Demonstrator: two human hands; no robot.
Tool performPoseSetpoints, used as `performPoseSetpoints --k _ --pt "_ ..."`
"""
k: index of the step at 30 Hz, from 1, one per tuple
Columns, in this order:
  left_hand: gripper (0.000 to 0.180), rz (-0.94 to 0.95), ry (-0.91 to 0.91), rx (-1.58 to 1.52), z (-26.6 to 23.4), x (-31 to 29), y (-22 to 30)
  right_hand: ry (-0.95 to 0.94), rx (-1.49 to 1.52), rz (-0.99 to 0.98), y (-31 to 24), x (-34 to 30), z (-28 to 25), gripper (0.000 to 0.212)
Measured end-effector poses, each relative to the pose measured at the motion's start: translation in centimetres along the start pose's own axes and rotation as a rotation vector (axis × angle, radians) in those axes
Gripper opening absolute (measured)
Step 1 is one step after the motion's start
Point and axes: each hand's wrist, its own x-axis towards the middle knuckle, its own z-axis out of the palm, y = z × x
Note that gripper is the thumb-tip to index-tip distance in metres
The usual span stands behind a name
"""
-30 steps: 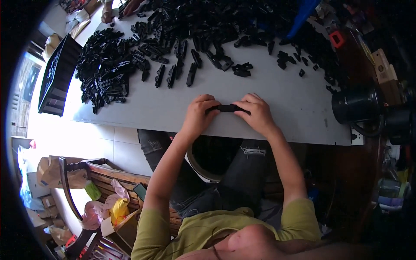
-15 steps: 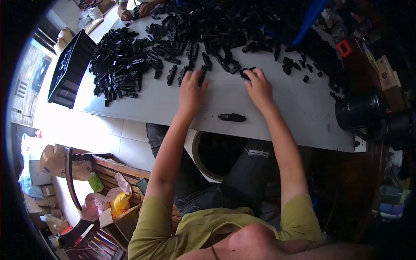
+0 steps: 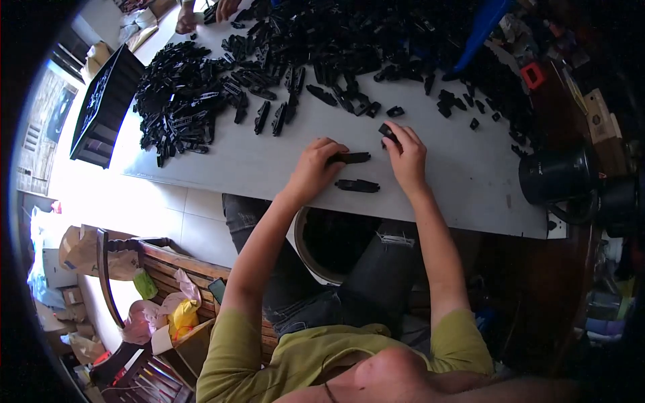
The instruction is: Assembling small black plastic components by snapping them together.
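Note:
My left hand [image 3: 316,168] is closed round one end of a long black plastic part [image 3: 356,158], whose other end sticks out to the right above the table. Between the fingertips of my right hand [image 3: 406,154] is a small black plastic piece [image 3: 387,131], partly hidden by the fingers. A similar long black part [image 3: 357,186] lies by itself near the table's front edge, just below my left hand's part. Beyond my hands, several small loose pieces [image 3: 395,111] rest on the table.
Large piles of black parts [image 3: 181,94] cover the far and left side of the grey table [image 3: 470,181]. A black crate [image 3: 107,111] stands at the left edge, dark pots [image 3: 557,174] at the right. Another person's hands [image 3: 186,22] are at the far left.
Both hands have drawn back from the parts at the pile's edge. My left hand has brought a long part toward me; my right has lifted a small piece.

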Motion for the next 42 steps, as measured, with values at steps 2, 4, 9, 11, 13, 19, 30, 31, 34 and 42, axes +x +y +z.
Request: performPoseSetpoints --k 2,4,9,11,13,19,30,31,34,42 --pt "0.022 -0.161 -0.049 -0.086 -0.2 0.5 0.8 -0.028 -0.091 -0.014 -0.3 -0.3 -0.2 0.030" --pt "0.021 -0.159 -0.050 -0.108 -0.2 0.3 0.2 -0.104 -0.128 -0.099 -1.8 -0.2 -0.5 0.026" --pt "0.021 -0.091 -0.042 -0.121 -0.3 0.2 -0.3 -0.326 -0.183 -0.130 -2.5 -0.5 -1.3 0.032" --pt "0.022 -0.160 -0.055 -0.171 -0.2 0.4 -0.1 -0.203 -0.176 -0.162 -1.8 -0.7 -1.7 0.031" --pt "0.022 -0.142 -0.066 -0.158 -0.5 0.3 -0.3 -0.264 -0.202 -0.176 -1.9 -1.2 -1.5 0.031" --pt "0.023 -0.090 -0.070 -0.153 0.1 0.5 0.0 -0.386 -0.226 -0.205 -1.4 -1.1 -0.6 0.033" --pt "0.023 -0.077 0.039 -0.035 0.8 -0.8 0.3 -0.337 -0.372 -0.217 -6.0 -7.4 -4.8 0.038" --pt "0.023 -0.062 -0.006 -0.045 0.6 -0.9 0.9 -0.352 -0.352 -0.218 -5.0 -8.6 -4.8 0.033" --pt "0.024 -0.030 -0.124 -0.051 0.3 -2.3 1.7 -0.261 -0.254 -0.097 -3.5 -9.2 -4.8 0.023" --pt "0.045 0.018 0.387 0.490 -3.8 0.1 -3.3 -0.028 0.767 0.766 -2.5 -5.5 -5.4 0.033"
